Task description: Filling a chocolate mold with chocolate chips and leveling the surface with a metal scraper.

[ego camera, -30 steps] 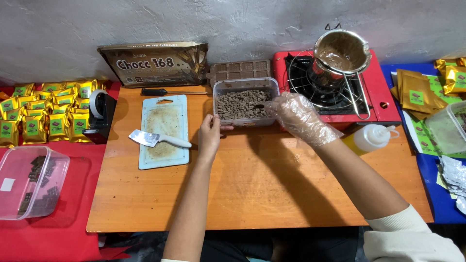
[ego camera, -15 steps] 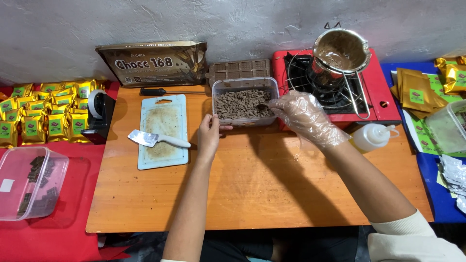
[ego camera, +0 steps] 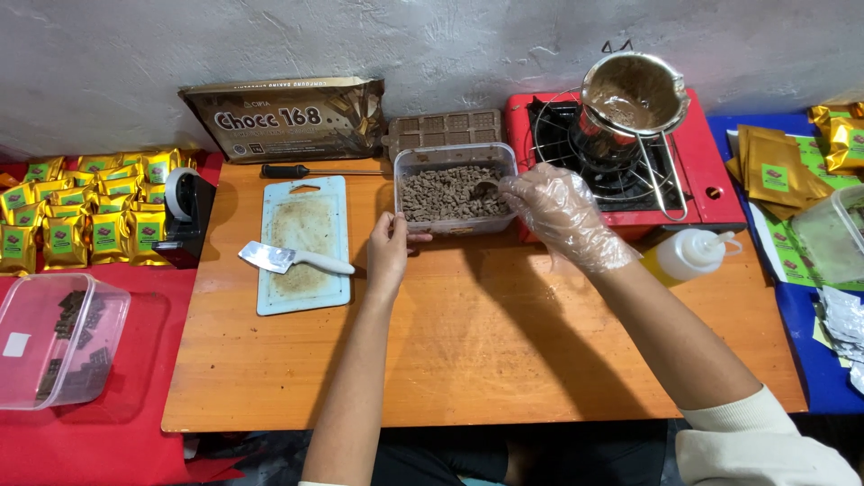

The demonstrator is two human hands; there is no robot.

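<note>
While my bare left hand point(ego camera: 389, 245) holds the near left corner of the clear plastic box of chopped brown chocolate bits point(ego camera: 453, 192), my right hand point(ego camera: 560, 214) in its thin see-through glove reaches in from the right side. My left fingers are bent around the box wall. My right fingers are pinched on a small spoon point(ego camera: 484, 188) that dips into the bits. The box sits at the back of the orange wooden table point(ego camera: 486, 360), between the pale blue cutting board point(ego camera: 303, 243) and the red gas stove point(ego camera: 630, 171).

A white-handled scraper point(ego camera: 292, 260) lies across the board. Behind the board lies a black-handled tool point(ego camera: 310, 170). A big flat brown and gold packet with white letters point(ego camera: 288, 117) leans on the grey wall, and a brown chocolate mould point(ego camera: 441, 129) leans just beside it, behind the box. On the stove stands a shiny metal pot with brown melted chocolate point(ego camera: 634, 94).

To the left, on a red cloth, small gold packets with green square labels point(ego camera: 81, 211) lie in rows next to a black tape holder point(ego camera: 184, 216). Nearer to me there is a clear tub with dark pieces point(ego camera: 58, 346). To the right, a white squeeze bottle point(ego camera: 693, 255) lies on its side near the stove. More gold packets with green labels point(ego camera: 778, 171) lie on a blue cloth.
</note>
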